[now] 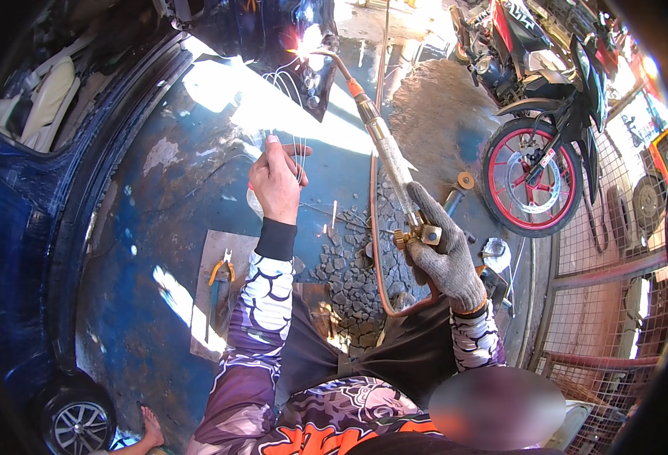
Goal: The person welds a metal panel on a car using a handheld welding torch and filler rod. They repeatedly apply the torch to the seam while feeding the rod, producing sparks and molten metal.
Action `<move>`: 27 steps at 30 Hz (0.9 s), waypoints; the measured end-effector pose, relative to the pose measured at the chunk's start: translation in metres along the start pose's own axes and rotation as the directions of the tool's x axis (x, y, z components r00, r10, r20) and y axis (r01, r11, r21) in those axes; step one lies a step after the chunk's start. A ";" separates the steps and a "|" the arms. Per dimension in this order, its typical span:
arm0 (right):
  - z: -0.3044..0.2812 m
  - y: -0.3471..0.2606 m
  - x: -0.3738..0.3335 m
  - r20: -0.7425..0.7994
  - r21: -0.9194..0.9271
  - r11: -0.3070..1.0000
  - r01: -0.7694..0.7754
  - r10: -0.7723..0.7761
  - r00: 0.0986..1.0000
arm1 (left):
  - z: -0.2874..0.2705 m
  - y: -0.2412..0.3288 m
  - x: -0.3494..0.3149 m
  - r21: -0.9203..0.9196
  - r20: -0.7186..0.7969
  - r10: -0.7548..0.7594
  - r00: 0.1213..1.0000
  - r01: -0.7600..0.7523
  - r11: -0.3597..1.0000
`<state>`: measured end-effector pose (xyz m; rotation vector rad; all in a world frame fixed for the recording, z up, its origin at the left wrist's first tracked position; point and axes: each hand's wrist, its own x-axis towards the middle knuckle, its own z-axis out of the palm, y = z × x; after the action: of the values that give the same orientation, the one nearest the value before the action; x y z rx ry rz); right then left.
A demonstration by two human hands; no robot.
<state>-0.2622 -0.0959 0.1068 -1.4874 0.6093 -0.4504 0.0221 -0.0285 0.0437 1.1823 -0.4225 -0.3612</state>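
My gloved right hand (448, 254) is closed around the valve end of a gas welding torch (385, 148) with brass knobs. The torch points up and away, its bent tip next to a bright glow (305, 45) at the lower edge of a dark blue car panel (232, 26). Bare and pinched closed, my left hand (275, 186) grips a looped thin wire (297, 92). The wire's loops rise toward the glow; glare hides whether its end touches the panel. A reddish hose (375, 220) bends beneath the torch near my right hand.
Yellow-handled pliers (224, 265) lie on a flat board (203, 243) left of my legs. Broken dark chips (341, 262) cover the floor ahead. A hammer (459, 189) and a motorcycle (535, 91) are at right; the blue car body (15, 220) and another person's foot (152, 426) at left.
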 end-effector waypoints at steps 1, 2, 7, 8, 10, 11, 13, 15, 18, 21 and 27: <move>0.000 0.000 0.000 0.002 0.001 1.000 -0.001 0.001 1.000 | 0.000 0.001 0.000 0.003 0.001 0.005 1.000 -0.005 1.000; 0.000 0.000 0.000 0.000 0.002 1.000 -0.003 0.003 1.000 | 0.001 0.001 0.000 0.007 -0.010 -0.007 1.000 0.007 1.000; 0.001 -0.001 0.001 0.001 0.006 1.000 0.007 -0.007 1.000 | 0.001 0.003 0.000 -0.008 -0.017 -0.034 0.999 0.034 0.999; 0.001 -0.001 0.001 0.000 0.006 1.000 0.004 -0.004 1.000 | 0.001 0.003 0.000 -0.008 -0.012 -0.023 1.000 0.023 1.000; 0.001 -0.001 0.000 -0.003 0.013 1.000 0.001 -0.001 1.000 | 0.001 0.001 0.000 -0.008 -0.018 -0.025 1.000 0.025 1.000; 0.001 -0.001 0.000 -0.005 0.009 1.000 -0.004 0.005 1.000 | 0.001 0.000 0.000 0.001 -0.008 -0.014 1.000 0.014 1.000; 0.001 -0.001 0.000 -0.007 0.007 1.000 -0.016 0.016 1.000 | 0.000 -0.001 0.000 0.019 -0.001 -0.005 1.000 0.005 1.000; 0.001 -0.001 0.000 -0.010 -0.003 1.000 -0.011 0.011 1.000 | 0.000 -0.001 0.000 0.020 0.003 -0.009 1.000 0.009 1.000; 0.000 -0.001 0.000 -0.003 -0.004 1.000 -0.014 0.014 1.000 | -0.001 -0.002 0.001 0.009 0.008 -0.011 1.000 0.011 1.000; 0.000 0.001 0.001 0.006 0.012 1.000 -0.007 0.007 1.000 | -0.001 -0.002 0.000 0.011 0.007 -0.009 1.000 0.009 1.000; -0.001 0.004 0.001 0.009 0.010 1.000 0.004 -0.004 1.000 | -0.002 -0.003 0.001 0.015 0.019 -0.003 1.000 0.003 1.000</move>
<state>-0.2625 -0.0977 0.1030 -1.4809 0.5967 -0.4489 0.0235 -0.0285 0.0405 1.1948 -0.4404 -0.3724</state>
